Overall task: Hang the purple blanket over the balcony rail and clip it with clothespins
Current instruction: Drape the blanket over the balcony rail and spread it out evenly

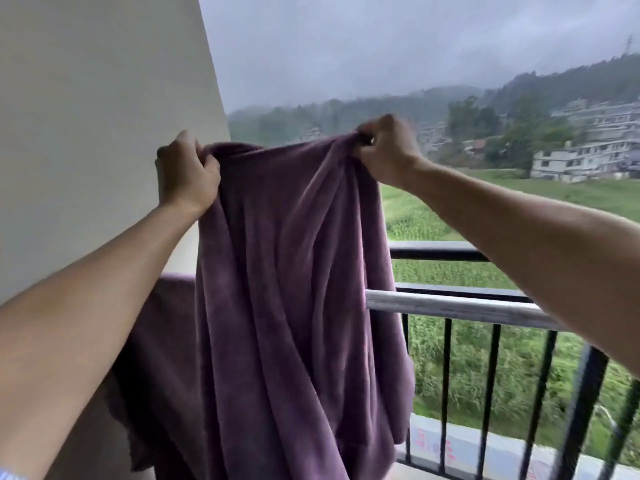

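Above the balcony rail [450, 308], both hands' grips clench the purple blanket [294, 289], hiding the rail's left end.

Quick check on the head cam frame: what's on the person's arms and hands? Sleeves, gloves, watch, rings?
Both forearms are bare up to the frame edge: no sleeves, gloves, watch or bracelets in view. The left hand and right hand show no rings on the visible fingers. A sliver of pale fabric sits at the bottom left corner; what it is cannot be told.

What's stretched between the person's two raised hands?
The top edge of the purple blanket runs bunched from the left hand to the right hand, both gripping it, in the head view.
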A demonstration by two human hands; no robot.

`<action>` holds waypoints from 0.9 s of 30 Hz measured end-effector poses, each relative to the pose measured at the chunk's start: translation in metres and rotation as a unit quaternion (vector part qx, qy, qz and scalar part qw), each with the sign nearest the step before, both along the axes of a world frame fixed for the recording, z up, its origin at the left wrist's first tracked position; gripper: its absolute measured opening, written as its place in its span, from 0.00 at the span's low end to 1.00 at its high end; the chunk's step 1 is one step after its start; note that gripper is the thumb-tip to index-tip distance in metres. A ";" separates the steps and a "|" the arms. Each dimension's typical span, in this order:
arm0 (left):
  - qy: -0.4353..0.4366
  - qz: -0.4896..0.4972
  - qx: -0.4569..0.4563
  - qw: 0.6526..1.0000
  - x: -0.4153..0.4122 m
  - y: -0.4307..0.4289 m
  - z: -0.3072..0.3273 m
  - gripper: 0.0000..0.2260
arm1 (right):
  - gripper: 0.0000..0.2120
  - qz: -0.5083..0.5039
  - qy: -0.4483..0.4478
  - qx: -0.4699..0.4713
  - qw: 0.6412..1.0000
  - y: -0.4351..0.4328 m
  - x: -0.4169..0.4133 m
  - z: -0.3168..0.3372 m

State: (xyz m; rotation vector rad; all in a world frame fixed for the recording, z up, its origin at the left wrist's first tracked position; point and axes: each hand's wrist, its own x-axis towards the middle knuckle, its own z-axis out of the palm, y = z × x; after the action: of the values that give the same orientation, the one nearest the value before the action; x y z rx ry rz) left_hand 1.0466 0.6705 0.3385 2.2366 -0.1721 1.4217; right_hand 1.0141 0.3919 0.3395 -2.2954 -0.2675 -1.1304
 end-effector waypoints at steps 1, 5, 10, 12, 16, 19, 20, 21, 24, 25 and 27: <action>0.000 -0.003 -0.005 1.000 0.013 0.003 0.006 0.05 | 0.05 -0.015 -0.014 0.036 0.999 0.006 0.017 0.020; 0.074 0.009 0.009 0.997 0.060 0.005 -0.010 0.08 | 0.12 -0.072 -0.006 0.142 0.987 0.027 0.084 0.049; 0.303 0.035 0.059 0.951 0.095 0.024 -0.096 0.11 | 0.07 -0.121 0.221 0.048 0.967 0.039 0.140 -0.051; 0.348 0.020 0.057 0.935 0.104 0.031 -0.111 0.11 | 0.05 -0.048 0.375 0.047 0.925 0.041 0.140 -0.091; 0.410 0.000 0.052 0.910 0.115 0.036 -0.115 0.14 | 0.17 0.058 0.578 -0.063 0.812 0.048 0.094 -0.100; 0.436 -0.011 0.049 0.899 0.120 0.035 -0.116 0.15 | 0.31 0.033 0.602 -0.132 0.787 0.038 0.044 -0.087; 0.440 -0.014 0.053 0.896 0.121 0.035 -0.116 0.16 | 0.34 0.031 0.614 -0.140 0.776 0.033 0.027 -0.086; 0.443 -0.017 0.057 0.895 0.121 0.034 -0.116 0.17 | 0.34 0.035 0.623 -0.140 0.769 0.030 0.011 -0.087; 0.444 -0.019 0.053 0.894 0.115 0.031 -0.114 0.21 | 0.25 0.115 0.604 -0.065 0.786 0.033 -0.018 -0.096; 0.437 -0.018 0.047 0.898 0.110 0.030 -0.112 0.20 | 0.20 0.141 0.576 -0.026 0.804 0.037 -0.023 -0.098; 0.404 -0.017 0.023 0.914 0.101 0.031 -0.109 0.14 | 0.11 0.141 0.501 0.042 0.853 0.041 -0.025 -0.105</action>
State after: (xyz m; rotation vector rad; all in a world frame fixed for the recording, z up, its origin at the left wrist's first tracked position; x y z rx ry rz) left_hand 1.1478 0.7016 0.2299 2.6399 0.0382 0.3812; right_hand 0.9889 0.4326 0.2348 -2.3331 -0.1197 0.2678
